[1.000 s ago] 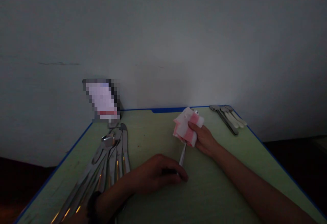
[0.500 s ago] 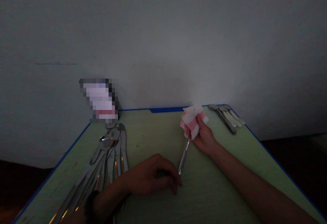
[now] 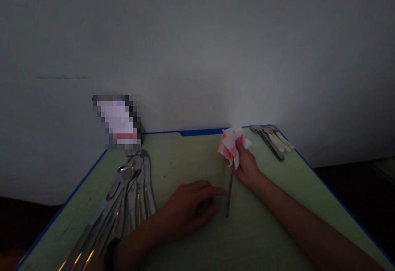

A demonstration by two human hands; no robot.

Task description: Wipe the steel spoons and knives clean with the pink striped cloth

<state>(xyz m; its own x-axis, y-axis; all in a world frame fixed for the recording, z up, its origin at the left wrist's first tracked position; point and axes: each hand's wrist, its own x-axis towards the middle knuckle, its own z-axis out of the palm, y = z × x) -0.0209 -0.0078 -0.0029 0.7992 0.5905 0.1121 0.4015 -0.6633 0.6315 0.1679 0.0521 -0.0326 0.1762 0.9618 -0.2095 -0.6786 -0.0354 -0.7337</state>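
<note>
My right hand is closed on a crumpled pink-and-white cloth. Out of the cloth's lower side runs the slim metal handle of a piece of cutlery; its other end is hidden in the folds, so I cannot tell its kind. Beside that handle is my left hand, its index finger stretched towards it and the other fingers loosely bent. The fingertip is close to the handle or touching it. Nothing is gripped in the left hand.
Several long metal cutlery pieces lie fanned out at left. A blurred-out phone-like screen leans on the wall behind them. Metal spoons and several white-handled pieces lie at back right. The green table has blue edges.
The handle has swung from slanting down-left to nearly upright in view, its free end shifting right. My left hand has moved slightly up, its index finger now straighter. The right hand has barely moved.
</note>
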